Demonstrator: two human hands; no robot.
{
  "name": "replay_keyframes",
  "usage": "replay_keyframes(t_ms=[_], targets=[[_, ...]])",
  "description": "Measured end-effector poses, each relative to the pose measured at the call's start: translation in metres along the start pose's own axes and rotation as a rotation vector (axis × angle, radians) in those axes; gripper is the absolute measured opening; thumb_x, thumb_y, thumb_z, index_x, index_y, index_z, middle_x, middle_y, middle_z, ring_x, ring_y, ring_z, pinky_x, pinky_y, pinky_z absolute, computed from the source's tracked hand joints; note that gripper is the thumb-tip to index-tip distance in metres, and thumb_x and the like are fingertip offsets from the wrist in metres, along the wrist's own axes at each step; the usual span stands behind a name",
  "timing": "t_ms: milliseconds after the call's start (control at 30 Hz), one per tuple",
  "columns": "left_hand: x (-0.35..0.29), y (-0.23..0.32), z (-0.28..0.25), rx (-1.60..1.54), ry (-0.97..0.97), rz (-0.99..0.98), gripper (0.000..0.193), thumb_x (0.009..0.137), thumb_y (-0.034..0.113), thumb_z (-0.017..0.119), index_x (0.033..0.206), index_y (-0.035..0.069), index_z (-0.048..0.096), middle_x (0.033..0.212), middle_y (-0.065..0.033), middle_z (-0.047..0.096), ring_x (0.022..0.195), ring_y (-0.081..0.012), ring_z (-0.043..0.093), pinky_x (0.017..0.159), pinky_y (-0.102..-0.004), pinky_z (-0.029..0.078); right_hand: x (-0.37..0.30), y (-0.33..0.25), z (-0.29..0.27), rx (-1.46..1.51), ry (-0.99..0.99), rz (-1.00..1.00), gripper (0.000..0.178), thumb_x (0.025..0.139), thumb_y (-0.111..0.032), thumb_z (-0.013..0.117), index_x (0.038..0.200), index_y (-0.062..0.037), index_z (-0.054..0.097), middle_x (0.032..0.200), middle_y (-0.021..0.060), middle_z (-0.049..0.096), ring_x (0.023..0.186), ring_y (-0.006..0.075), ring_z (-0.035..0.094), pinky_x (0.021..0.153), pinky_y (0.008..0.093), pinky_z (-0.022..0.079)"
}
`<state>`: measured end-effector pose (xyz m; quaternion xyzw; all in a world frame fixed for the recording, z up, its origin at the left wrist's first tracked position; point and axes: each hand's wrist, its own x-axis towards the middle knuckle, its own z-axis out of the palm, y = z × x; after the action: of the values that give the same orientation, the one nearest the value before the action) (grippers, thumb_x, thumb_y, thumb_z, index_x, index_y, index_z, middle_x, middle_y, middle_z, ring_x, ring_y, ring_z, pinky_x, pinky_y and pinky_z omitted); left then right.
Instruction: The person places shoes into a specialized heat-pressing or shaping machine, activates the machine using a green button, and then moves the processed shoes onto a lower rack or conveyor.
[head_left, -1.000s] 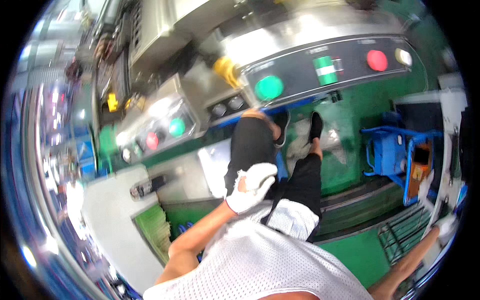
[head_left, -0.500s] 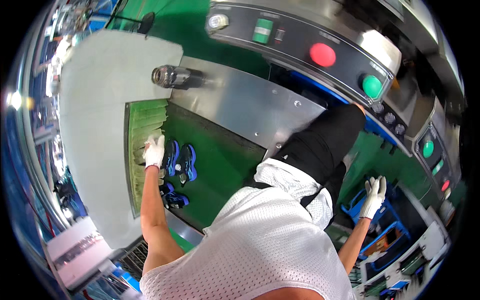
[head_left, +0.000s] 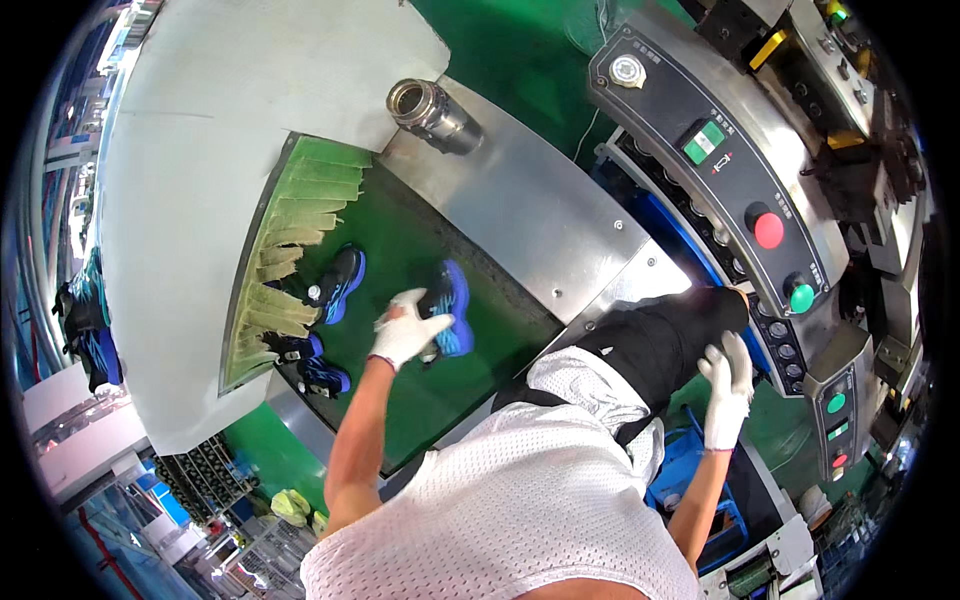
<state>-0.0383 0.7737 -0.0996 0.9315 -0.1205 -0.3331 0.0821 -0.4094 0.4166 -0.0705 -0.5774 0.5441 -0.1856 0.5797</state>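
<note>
My left hand (head_left: 403,332), in a white glove, is at a black-and-blue sports shoe (head_left: 450,310). Its thumb lies across the shoe's upper and the other fingers are at its side; part of the grip is hidden. Left of it, a second matching shoe (head_left: 342,283) rests on the green belt (head_left: 400,225) beside a fringed strip curtain (head_left: 290,225). More such shoes (head_left: 312,367) lie nearer me at the belt's left edge. My right hand (head_left: 727,390), gloved too, hangs beside my black-clad leg, holding nothing, fingers apart.
A dark metallic bottle (head_left: 435,115) stands on the steel ledge (head_left: 530,185) beyond the belt. A control panel (head_left: 725,165) with coloured buttons curves along the right. Blue crates (head_left: 690,470) are below my right hand. Another shoe (head_left: 92,330) is past the pale machine cover (head_left: 190,180).
My left hand has moved from the strip curtain rightward to the shoe. That shoe now sits farther from its mate. The view has turned, and my right hand has come up closer to my leg.
</note>
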Motion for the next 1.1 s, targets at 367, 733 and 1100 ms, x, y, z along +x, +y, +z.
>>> replay_keyframes(t_ms=[367,733,1100], targets=[[-0.001,0.249,-0.061,-0.467,-0.589,1.243,0.07,0.081,0.017,0.084,0.144,0.004,0.057,0.142,-0.0104,0.064,0.128,-0.025,0.061,0.114,-0.0397,0.046,0.006,-0.053,0.078,1.171,-0.991,0.355,0.046,0.104,-0.025,0.065,0.14,0.0024,0.06,0.136,0.0167,0.068,0.118,0.0267,0.068,0.104,0.0416,0.054],[0.035,0.556,-0.108,0.025,0.405,1.733,0.046,0.096,0.016,0.071,0.139,0.004,0.061,0.14,-0.0201,0.062,0.131,-0.0371,0.06,0.112,-0.0431,0.046,-0.027,-0.029,-0.029,1.225,-0.208,-0.126,0.072,0.096,-0.046,0.07,0.156,-0.0125,0.047,0.142,0.0192,0.062,0.127,0.0444,0.062,0.109,0.0609,0.05],[0.173,0.757,-0.023,0.247,0.529,1.204,0.081,0.093,0.038,0.073,0.155,0.0,0.039,0.141,-0.0316,0.058,0.132,-0.0449,0.056,0.112,-0.0491,0.045,-0.035,-0.013,-0.079,1.796,-0.051,0.198,0.089,0.085,-0.062,0.077,0.151,-0.008,0.051,0.133,0.0228,0.065,0.118,0.0457,0.065,0.105,0.0662,0.05]])
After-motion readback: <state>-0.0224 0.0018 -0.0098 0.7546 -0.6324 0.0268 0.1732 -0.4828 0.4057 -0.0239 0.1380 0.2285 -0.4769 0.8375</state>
